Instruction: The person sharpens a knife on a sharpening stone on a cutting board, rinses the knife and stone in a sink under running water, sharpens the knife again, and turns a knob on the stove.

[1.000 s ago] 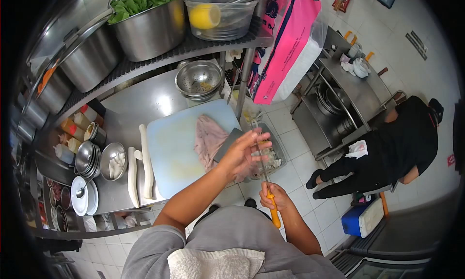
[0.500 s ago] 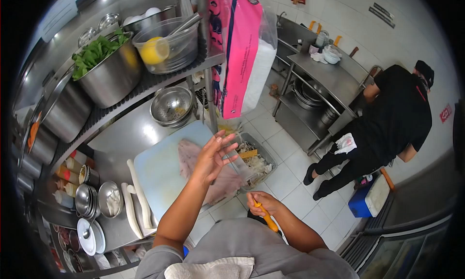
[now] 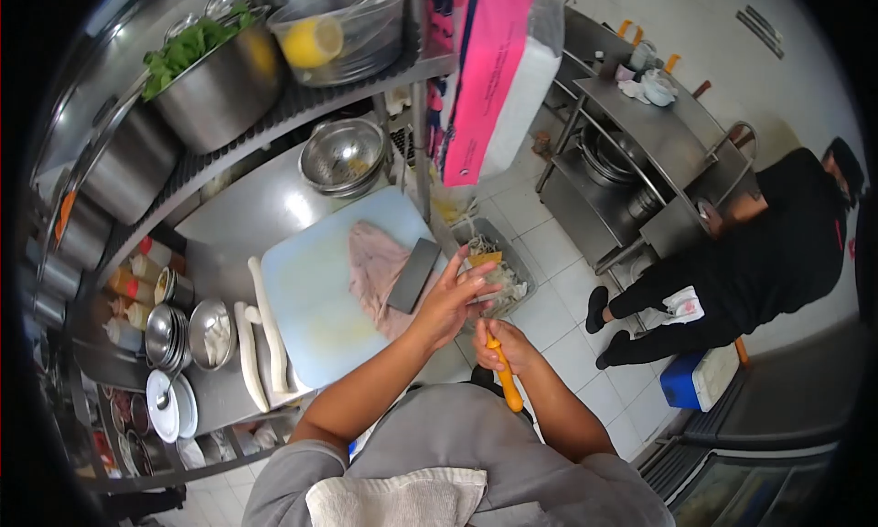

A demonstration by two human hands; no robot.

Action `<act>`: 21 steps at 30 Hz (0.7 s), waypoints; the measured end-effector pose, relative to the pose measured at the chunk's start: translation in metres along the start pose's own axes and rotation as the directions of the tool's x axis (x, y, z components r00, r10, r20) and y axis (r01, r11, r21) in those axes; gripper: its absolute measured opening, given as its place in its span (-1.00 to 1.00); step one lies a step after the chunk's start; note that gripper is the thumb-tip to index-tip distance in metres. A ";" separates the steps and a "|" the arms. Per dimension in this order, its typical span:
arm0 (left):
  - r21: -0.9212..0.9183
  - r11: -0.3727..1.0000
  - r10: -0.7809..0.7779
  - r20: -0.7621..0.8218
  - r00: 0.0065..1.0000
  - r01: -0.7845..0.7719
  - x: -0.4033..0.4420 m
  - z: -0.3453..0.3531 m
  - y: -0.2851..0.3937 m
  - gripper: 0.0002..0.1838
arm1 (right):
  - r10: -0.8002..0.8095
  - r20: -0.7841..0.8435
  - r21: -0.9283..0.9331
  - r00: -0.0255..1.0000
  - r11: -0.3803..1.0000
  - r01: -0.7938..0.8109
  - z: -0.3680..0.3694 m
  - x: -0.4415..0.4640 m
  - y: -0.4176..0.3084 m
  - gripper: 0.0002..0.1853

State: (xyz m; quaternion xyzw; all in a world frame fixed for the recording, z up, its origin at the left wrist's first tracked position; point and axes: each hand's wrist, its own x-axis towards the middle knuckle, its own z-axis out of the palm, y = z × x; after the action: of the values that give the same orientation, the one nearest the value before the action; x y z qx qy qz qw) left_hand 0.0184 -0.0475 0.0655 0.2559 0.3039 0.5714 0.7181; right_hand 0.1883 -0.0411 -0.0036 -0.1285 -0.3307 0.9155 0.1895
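Observation:
My right hand (image 3: 508, 346) is closed around the orange handle (image 3: 505, 381) of a tool. The handle's butt points back at my body, and what the tool carries at its far end I cannot make out. Just above it, my left hand (image 3: 453, 303) is open, fingers spread, close to the tool's far end; whether they touch is unclear. Beyond my left hand a thin, pale pink piece of flesh (image 3: 373, 275) lies on the pale blue cutting board (image 3: 306, 280). A flat, dark grey rectangular slab (image 3: 414, 275) rests over part of it.
Long white pieces (image 3: 265, 326) and metal bowls (image 3: 212, 335) lie left of the board. A colander (image 3: 343, 156) stands behind it. A bin of scraps (image 3: 512, 285) sits beyond my hands. Overhead runs a shelf with pots (image 3: 219, 97). A person in black (image 3: 777, 243) works at right.
My hands have come closer together: the left shifted right and down, the right slightly up. The grey slab, previously mostly hidden, now shows. The view has shifted, and the other person appears further right.

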 end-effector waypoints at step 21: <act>0.075 0.997 0.006 0.049 0.999 -0.010 -0.017 0.002 -0.032 -0.03 | -0.013 0.006 0.039 1.000 0.999 0.012 0.003 -0.001 0.004 -0.51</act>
State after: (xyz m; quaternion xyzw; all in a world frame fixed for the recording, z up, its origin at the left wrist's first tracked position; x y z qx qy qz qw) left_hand 0.0385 -0.0707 0.0466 0.2978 0.3065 0.5561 0.7128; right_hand 0.1871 -0.0466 -0.0040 -0.1199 -0.3141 0.9210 0.1966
